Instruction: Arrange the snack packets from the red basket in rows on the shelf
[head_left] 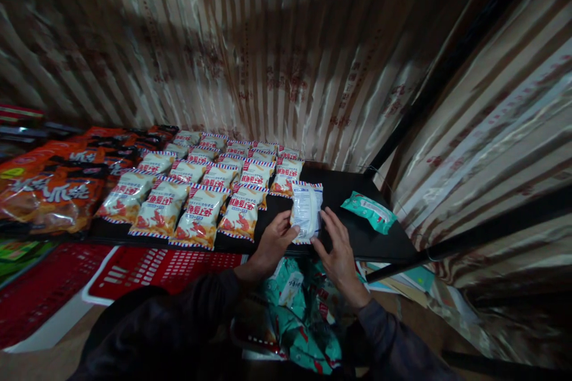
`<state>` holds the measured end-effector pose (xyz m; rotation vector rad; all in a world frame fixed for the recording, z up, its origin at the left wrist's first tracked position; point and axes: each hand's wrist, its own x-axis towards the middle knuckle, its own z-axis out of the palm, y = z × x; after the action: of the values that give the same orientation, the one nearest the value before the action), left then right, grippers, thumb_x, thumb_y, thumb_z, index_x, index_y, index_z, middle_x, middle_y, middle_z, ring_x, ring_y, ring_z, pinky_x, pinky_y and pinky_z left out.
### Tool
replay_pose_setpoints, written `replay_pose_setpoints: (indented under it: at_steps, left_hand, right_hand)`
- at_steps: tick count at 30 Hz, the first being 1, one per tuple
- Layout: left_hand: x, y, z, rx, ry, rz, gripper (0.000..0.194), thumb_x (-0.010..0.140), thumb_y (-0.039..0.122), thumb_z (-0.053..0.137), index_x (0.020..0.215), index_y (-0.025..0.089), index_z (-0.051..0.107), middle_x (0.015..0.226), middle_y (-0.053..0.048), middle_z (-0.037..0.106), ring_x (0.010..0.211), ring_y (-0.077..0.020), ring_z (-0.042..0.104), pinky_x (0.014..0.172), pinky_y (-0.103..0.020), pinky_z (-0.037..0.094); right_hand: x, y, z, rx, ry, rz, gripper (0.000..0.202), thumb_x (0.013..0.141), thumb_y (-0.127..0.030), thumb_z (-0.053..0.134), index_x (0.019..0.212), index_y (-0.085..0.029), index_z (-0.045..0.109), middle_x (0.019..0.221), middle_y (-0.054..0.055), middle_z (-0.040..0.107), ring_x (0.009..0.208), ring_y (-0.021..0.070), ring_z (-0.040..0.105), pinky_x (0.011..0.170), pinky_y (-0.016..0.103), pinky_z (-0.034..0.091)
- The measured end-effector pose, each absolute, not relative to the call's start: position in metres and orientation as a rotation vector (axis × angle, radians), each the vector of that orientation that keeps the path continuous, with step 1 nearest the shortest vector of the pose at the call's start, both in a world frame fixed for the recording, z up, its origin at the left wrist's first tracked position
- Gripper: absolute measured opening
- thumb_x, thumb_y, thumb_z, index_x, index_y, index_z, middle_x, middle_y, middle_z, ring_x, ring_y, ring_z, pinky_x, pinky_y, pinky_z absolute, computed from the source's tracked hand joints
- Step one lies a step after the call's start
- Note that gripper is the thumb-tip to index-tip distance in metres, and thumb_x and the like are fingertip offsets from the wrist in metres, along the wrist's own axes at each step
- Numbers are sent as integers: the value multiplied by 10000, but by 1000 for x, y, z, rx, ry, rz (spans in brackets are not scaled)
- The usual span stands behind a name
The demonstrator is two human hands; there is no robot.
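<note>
Centrally, in the head view, a white plastic snack packet with red-and-blue striped ends [308, 208] sat back side up between both hands, at the black flat shelf [357, 245]. The left hand's grip [276, 243] had its thumb over the packet's lower left edge; how tightly, I couldn't tell. The right hand's grip [336, 248] was wide, fingers spread at the right edge. Teal plastic packets [292, 297] lay heaped below, near a red slotted plastic basket [165, 268].
</note>
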<state>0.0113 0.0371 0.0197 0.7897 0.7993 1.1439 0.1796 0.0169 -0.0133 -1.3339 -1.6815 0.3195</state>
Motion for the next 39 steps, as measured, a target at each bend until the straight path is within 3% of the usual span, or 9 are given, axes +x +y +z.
replay_pose_setpoints:
  at_steps: [4, 9, 19, 22, 27, 32, 39]
  left_hand:
    - [13, 35, 21, 873, 805, 1143, 518, 659, 256, 800, 1130, 167, 604, 1231, -129, 661, 1143, -261, 621, 1007, -383, 465]
    - [13, 30, 25, 975, 810, 1118, 490, 723, 259, 754, 1184, 185, 605, 1271, -119, 636, 1162, -255, 606, 1000, -367, 473]
    - [9, 25, 23, 1218, 898, 1103, 418, 819, 285, 646, 1235, 238, 637, 1334, -94, 577, 1211, -267, 545, 998, -366, 473]
    - [8, 25, 23, 1364, 961, 1156, 368, 844, 269, 605, 1207, 263, 665, 1317, -80, 574, 1215, -259, 530, 1006, -357, 465]
    - [7, 22, 21, 1800, 1156, 1134, 413, 861, 237, 554, 1266, 280, 627, 1294, -90, 532, 1182, -251, 512, 1013, -415, 457]
    - [6, 20, 16, 2223, 1229, 1098, 467, 867, 202, 517, 1330, 241, 570, 1274, -127, 500, 1174, -281, 468, 990, -491, 462]
    - [7, 21, 11, 2396, 1157, 1095, 510, 830, 158, 549, 1339, 184, 547, 1371, -150, 476, 1351, -344, 328, 1088, -565, 372]
  right_hand:
    - [179, 16, -14, -1340, -1716, 262, 513, 883, -281, 562, 1390, -326, 493, 1424, 81, 502, 1290, 281, 466, 1045, 512, 426]
    - [177, 17, -16, -1268, -1628, 439, 528, 879, -287, 568, 1400, -293, 483, 1416, 94, 509, 1282, 262, 493, 951, 417, 512]
    - [177, 14, -10, -1136, -1288, 982, 536, 854, -395, 621, 1365, -272, 522, 1433, 44, 532, 1338, 245, 472, 1145, 429, 339]
    - [177, 14, -7, -974, -1117, 1230, 514, 818, -427, 659, 1309, -298, 574, 1416, 24, 552, 1333, 261, 482, 1126, 451, 364]
    - [171, 13, 2, -803, -978, 1388, 587, 777, -585, 656, 1262, -257, 613, 1357, 81, 600, 1285, 306, 523, 1086, 489, 400]
    - [166, 12, 7, -819, -944, 1467, 581, 690, -452, 798, 1212, -257, 634, 1265, 68, 658, 1199, 294, 584, 1072, 444, 421]
    - [167, 18, 2, -883, -730, 1510, 493, 681, -321, 798, 1149, -260, 655, 1095, 47, 727, 1017, 248, 672, 938, 404, 533]
